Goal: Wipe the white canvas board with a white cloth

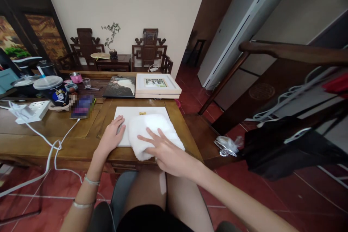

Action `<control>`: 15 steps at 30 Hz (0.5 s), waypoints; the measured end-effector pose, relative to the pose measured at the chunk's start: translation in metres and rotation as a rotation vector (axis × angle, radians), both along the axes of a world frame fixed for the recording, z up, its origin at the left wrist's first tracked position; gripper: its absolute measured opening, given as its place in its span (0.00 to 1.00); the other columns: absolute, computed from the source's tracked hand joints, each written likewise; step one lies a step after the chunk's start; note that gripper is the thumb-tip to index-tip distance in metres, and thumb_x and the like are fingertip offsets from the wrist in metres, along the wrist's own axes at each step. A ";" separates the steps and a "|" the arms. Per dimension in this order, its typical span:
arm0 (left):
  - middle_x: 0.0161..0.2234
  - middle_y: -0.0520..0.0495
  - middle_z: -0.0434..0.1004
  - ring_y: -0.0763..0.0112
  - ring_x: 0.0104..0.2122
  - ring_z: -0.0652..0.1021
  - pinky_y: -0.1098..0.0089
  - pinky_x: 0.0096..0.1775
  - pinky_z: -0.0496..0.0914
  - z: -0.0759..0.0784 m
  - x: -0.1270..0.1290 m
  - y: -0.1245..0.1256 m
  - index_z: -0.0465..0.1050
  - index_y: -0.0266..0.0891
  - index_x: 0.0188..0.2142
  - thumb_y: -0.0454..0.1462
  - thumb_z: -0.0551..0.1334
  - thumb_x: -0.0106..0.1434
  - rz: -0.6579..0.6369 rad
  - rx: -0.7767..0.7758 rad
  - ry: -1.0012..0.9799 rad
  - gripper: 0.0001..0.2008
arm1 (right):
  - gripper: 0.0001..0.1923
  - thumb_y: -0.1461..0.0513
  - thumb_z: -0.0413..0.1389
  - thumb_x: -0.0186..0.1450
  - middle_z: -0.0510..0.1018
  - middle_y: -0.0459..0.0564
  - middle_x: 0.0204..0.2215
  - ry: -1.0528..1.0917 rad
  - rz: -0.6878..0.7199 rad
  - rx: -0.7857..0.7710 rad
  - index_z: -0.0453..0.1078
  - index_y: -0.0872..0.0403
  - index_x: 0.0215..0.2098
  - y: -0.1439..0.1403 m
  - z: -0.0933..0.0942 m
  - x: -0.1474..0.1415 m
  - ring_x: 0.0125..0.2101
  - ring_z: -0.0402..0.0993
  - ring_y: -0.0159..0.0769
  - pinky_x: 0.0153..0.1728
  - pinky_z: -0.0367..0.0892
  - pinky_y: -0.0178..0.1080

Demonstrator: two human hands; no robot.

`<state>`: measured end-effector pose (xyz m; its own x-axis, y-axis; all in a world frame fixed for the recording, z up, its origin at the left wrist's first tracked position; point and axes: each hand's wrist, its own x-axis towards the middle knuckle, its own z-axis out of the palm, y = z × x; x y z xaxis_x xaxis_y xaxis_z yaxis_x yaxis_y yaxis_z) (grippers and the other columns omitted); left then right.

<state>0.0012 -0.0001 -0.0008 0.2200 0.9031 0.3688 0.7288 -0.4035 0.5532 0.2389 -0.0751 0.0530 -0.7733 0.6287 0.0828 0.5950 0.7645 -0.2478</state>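
Note:
A white board or frame back lies flat near the front edge of the wooden table. A folded white towel rests on its right half. My right hand presses flat on the towel's near end, fingers spread. My left hand lies flat on the board's left edge, fingers apart, holding nothing.
Behind the board lie a white picture frame and a dark photo print. To the left are a phone on a white cable, a power strip, cups and a lidded drink. A dark wooden chair stands at right.

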 end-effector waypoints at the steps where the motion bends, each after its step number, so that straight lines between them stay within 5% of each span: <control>1: 0.57 0.37 0.66 0.59 0.58 0.65 0.56 0.60 0.57 0.000 0.000 0.000 0.70 0.32 0.51 0.43 0.50 0.65 -0.001 0.003 0.000 0.22 | 0.32 0.77 0.44 0.49 0.57 0.50 0.63 0.022 0.007 -0.008 0.71 0.53 0.47 0.002 0.000 0.002 0.65 0.38 0.51 0.58 0.45 0.65; 9: 0.57 0.37 0.66 0.60 0.59 0.65 0.56 0.60 0.56 -0.001 -0.001 -0.001 0.70 0.33 0.51 0.42 0.51 0.65 -0.003 0.001 -0.018 0.21 | 0.29 0.76 0.44 0.52 0.61 0.55 0.61 0.090 -0.101 0.015 0.69 0.55 0.49 0.064 -0.013 0.007 0.64 0.44 0.48 0.59 0.45 0.62; 15: 0.57 0.35 0.66 0.60 0.58 0.66 0.57 0.60 0.57 -0.001 -0.001 0.000 0.70 0.31 0.51 0.43 0.51 0.65 0.006 -0.002 -0.008 0.22 | 0.31 0.75 0.44 0.55 0.63 0.55 0.60 0.025 -0.228 0.075 0.65 0.55 0.55 0.099 -0.014 -0.019 0.63 0.46 0.54 0.55 0.48 0.67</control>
<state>0.0000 -0.0004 -0.0015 0.2113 0.9053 0.3684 0.7270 -0.3975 0.5598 0.2197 0.0234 0.0390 -0.6091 0.7781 0.1536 0.7487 0.6280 -0.2124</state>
